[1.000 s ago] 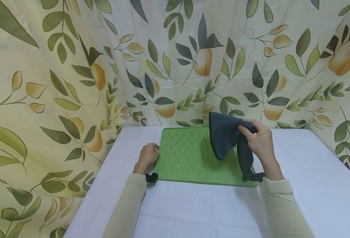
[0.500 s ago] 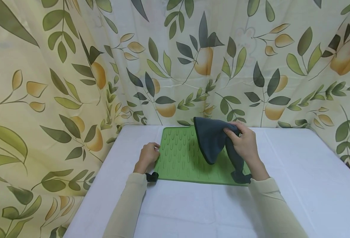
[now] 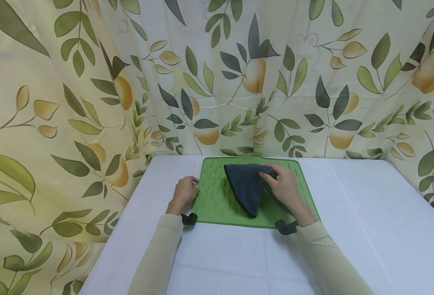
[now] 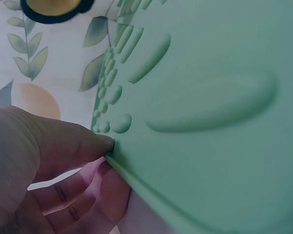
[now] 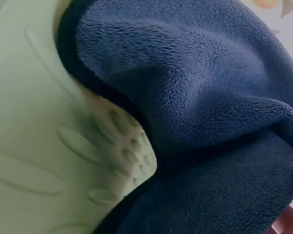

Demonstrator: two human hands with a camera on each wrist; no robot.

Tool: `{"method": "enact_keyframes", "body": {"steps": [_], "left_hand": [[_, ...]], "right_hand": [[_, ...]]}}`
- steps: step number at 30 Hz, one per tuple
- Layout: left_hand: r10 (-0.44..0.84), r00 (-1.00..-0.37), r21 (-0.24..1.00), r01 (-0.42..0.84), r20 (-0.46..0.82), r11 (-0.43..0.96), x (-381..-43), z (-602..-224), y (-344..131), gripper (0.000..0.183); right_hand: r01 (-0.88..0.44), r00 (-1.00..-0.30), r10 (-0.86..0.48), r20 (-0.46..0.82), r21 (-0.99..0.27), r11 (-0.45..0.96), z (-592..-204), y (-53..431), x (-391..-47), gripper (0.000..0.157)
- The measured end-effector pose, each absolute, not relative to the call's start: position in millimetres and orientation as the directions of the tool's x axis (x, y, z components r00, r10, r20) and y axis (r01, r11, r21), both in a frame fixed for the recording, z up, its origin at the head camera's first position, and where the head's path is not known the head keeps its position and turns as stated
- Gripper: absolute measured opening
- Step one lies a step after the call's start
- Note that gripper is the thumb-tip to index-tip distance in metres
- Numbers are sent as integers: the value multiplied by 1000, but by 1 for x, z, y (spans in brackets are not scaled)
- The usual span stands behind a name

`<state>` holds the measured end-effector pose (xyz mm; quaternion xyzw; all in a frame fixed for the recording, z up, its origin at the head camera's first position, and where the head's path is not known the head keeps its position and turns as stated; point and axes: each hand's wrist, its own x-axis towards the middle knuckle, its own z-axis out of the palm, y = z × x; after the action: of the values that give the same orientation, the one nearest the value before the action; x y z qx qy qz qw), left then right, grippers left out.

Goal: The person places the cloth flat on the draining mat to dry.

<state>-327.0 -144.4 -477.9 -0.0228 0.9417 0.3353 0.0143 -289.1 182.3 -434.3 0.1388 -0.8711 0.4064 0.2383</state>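
A green mat (image 3: 211, 200) with raised oval ridges lies on the white table. My left hand (image 3: 184, 191) pinches its left edge; in the left wrist view the thumb (image 4: 83, 141) rests on top and the curled fingers (image 4: 93, 195) sit below the edge. Over the middle of the mat, my right hand (image 3: 285, 186) pinches a dark blue plush cloth (image 3: 246, 184) with black edging. The cloth hangs in folds from the fingertips, its lower corner close over the mat. In the right wrist view the cloth (image 5: 200, 97) fills most of the picture, with only bits of fingers at the right edge.
The white tablecloth (image 3: 364, 229) spreads around the mat on both sides and in front. A curtain (image 3: 217, 82) printed with leaves and fruit hangs behind the table and along its left. Each wrist wears a black strap mount (image 3: 189, 219).
My right hand has moved left and lower with the cloth, from the mat's right side to over its middle. The left hand stays at the mat's left edge.
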Motion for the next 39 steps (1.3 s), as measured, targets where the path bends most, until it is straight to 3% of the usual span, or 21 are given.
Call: {"method": "enact_keyframes", "body": {"steps": [12, 18, 28, 34, 39], "left_hand": [[-33, -999, 616, -45, -30, 786, -329, -480, -144, 37], [-31, -999, 622, -44, -31, 782, -329, -480, -145, 37], [-25, -999, 622, -34, -23, 783, -327, -478, -143, 35], [-18, -998, 613, 26, 66, 789, -325, -475, -134, 28], [43, -992, 669, 109, 115, 736, -323, -473, -121, 26]], "right_hand": [[-342, -935, -193, 297, -614, 711, -446, 179, -288, 35], [-340, -940, -287, 184, -567, 750, -453, 178, -288, 34], [-356, -929, -345, 130, -561, 747, -458, 180, -288, 33], [-341, -915, -398, 63, -648, 682, -453, 190, -290, 50], [-282, -941, -329, 79, -722, 631, -442, 204, -292, 50]]}}
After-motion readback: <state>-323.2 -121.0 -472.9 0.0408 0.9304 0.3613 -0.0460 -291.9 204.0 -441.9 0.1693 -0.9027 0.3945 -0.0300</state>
